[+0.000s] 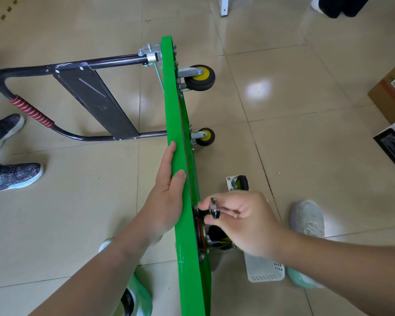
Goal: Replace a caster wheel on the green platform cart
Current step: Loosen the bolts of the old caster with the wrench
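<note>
Hands apart, one on each side of the deck. Left hand (169, 190) laid flat against the top face of the green platform cart (171, 99), fingers straight along the raised edge, thumb lying over the rim. Right hand (240, 222) on the underside, thumb and fingers pinching a small dark tool (211, 213) set against the mounting of the near caster (217, 236). Exact type of tool not discernible. Near caster largely hidden behind the right hand, only a dark wheel with a trace of yellow showing.

Cart standing on its long edge on the tiled floor (306, 110), deck seen edge-on, running away from the camera. Black handle (96, 62) stretched out to the left, with a red-striped grip (31, 111) on its bend. Two yellow-hubbed casters sticking out to the right: far caster (200, 77) and middle caster (204, 136).

Loose caster (238, 183) with its plate lying on the floor just beyond the right hand. White plastic basket (265, 269) on the floor below the right wrist. Pale shoe (308, 217) beside the basket. Dark patterned shoes (12, 176) at the left edge. Cardboard boxes (390, 92) at the right edge.
</note>
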{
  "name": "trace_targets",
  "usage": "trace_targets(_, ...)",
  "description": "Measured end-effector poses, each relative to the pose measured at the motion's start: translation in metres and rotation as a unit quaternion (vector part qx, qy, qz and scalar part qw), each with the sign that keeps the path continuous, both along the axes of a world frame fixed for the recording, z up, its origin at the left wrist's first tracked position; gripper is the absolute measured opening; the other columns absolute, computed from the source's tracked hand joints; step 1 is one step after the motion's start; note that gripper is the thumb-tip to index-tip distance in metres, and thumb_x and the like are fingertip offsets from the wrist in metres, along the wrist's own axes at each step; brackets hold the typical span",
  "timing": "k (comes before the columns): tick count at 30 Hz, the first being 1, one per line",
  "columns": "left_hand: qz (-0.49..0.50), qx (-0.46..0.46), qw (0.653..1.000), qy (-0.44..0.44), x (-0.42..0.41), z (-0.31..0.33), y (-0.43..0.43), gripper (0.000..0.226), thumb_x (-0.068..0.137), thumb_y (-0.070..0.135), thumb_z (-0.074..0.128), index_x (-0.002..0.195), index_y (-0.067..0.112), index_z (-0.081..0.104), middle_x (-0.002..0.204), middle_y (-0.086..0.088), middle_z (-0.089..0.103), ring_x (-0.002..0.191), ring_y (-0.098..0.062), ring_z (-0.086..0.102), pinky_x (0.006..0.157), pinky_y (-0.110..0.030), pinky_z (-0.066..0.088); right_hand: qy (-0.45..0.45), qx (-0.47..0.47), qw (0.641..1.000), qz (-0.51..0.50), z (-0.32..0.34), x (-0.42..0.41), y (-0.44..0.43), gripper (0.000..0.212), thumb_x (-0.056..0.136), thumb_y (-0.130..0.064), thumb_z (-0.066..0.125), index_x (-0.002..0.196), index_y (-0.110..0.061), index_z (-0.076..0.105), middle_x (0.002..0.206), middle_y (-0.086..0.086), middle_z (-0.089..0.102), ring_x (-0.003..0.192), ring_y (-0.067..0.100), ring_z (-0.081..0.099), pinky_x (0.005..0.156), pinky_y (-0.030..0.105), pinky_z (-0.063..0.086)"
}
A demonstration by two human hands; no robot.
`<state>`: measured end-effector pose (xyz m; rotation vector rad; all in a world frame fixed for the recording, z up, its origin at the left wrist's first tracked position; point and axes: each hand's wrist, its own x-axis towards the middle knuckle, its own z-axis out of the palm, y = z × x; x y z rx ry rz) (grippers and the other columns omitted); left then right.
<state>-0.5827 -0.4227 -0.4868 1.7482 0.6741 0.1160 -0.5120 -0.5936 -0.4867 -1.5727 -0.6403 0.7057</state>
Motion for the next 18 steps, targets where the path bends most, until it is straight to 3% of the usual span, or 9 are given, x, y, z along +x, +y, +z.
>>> trace_targets(3, 0.002, -0.002, 1.0, 0.005, 0.0, 0.001, -0.001, 0.057, 0.113, 0.024, 0.031, 0.158, 0.056, 0.015, 0.161, 0.027, 0.028, 0.145, 0.003, 0.034, 0.127, -0.035, 0.026, -0.02, 0.031, 0.999, -0.037, -0.009, -0.005, -0.008, 0.035, 0.085, 0.009, 0.07, 0.096, -0.022, 0.081, 0.101, -0.006, 0.078, 0.096, 0.011, 0.074, 0.087, 0.028, 0.06)
trace_targets(7, 0.0, 0.002, 1.0, 0.007, 0.002, 0.002, -0.002, 0.057, 0.113, 0.025, 0.03, 0.159, 0.054, 0.014, 0.163, 0.026, 0.026, 0.146, 0.002, 0.032, 0.127, -0.036, 0.025, -0.021, 0.054, 0.995, -0.077, -0.01, 0.001, -0.006, 0.029, 0.081, -0.001, 0.073, 0.096, -0.025, 0.078, 0.101, -0.006, 0.078, 0.099, 0.009, 0.073, 0.092, 0.023, 0.056)
trace_targets(12, -0.004, 0.001, 1.0, 0.006, 0.001, -0.001, 0.001, 0.057, 0.113, 0.026, 0.031, 0.159, 0.055, 0.013, 0.165, 0.024, 0.025, 0.149, -0.002, 0.031, 0.127, -0.039, 0.025, 0.014, 0.061, 0.996, -0.06, -0.006, 0.014, -0.002, 0.03, 0.085, 0.015, 0.066, 0.095, -0.012, 0.076, 0.095, -0.007, 0.078, 0.097, 0.007, 0.073, 0.088, 0.016, 0.053)
trace_targets(18, -0.008, -0.013, 1.0, -0.003, 0.0, -0.005, 0.003, 0.056, 0.113, 0.029, 0.032, 0.155, 0.062, 0.015, 0.163, 0.025, 0.028, 0.148, -0.004, 0.036, 0.125, -0.043, 0.03, 0.046, -0.019, 0.997, -0.053, 0.003, 0.055, 0.013, 0.015, 0.091, -0.005, 0.067, 0.1, -0.015, 0.074, 0.101, 0.004, 0.077, 0.093, 0.015, 0.075, 0.081, 0.029, 0.061)
